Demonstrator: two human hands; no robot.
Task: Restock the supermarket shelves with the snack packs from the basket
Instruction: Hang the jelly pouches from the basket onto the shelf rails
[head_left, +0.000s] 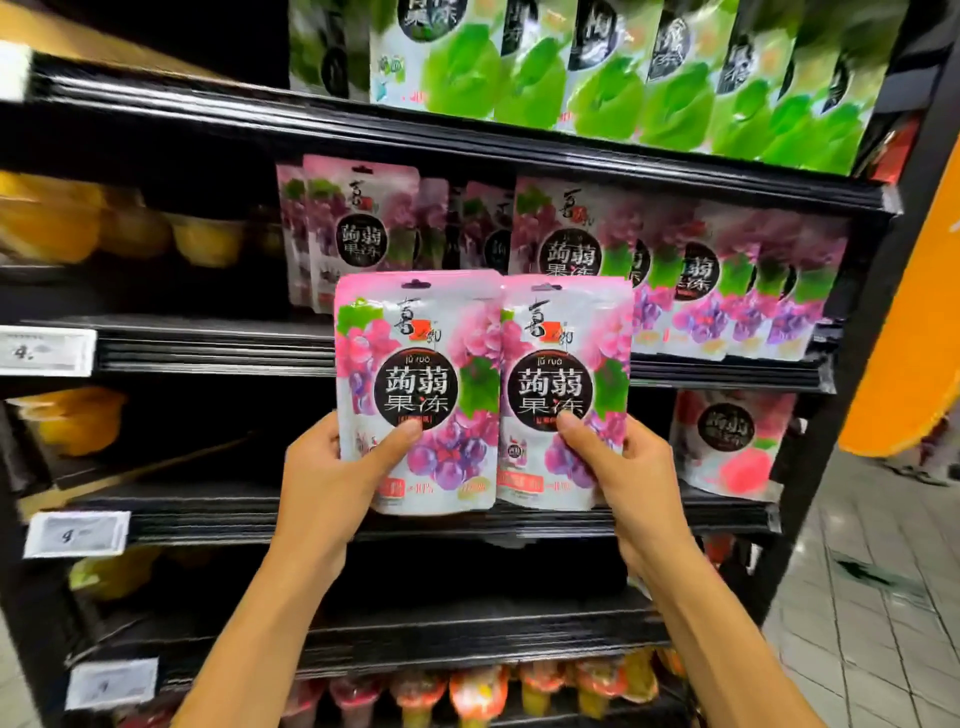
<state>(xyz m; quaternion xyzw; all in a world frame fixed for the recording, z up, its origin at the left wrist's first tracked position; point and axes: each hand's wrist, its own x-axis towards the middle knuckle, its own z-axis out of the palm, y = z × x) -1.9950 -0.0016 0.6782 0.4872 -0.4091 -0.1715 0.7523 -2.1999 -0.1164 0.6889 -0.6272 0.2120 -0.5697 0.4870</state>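
Observation:
I hold two pink-and-purple grape jelly packs upright side by side in front of the shelves. My left hand (343, 467) grips the left pack (415, 384) at its lower left, thumb on the front. My right hand (618, 467) grips the right pack (563, 384) at its lower right edge. The right pack overlaps the left one slightly. Behind them, a row of the same grape packs (691, 275) stands on the black shelf (208, 343). No basket is in view.
Green packs (597, 67) fill the shelf above. A pink peach pack (732, 441) stands on the lower shelf at right, yellow fruit cups (78, 218) sit at left, and coloured cups (467, 691) line the bottom shelf. Tiled floor (883, 597) and an orange pillar (914, 312) lie to the right.

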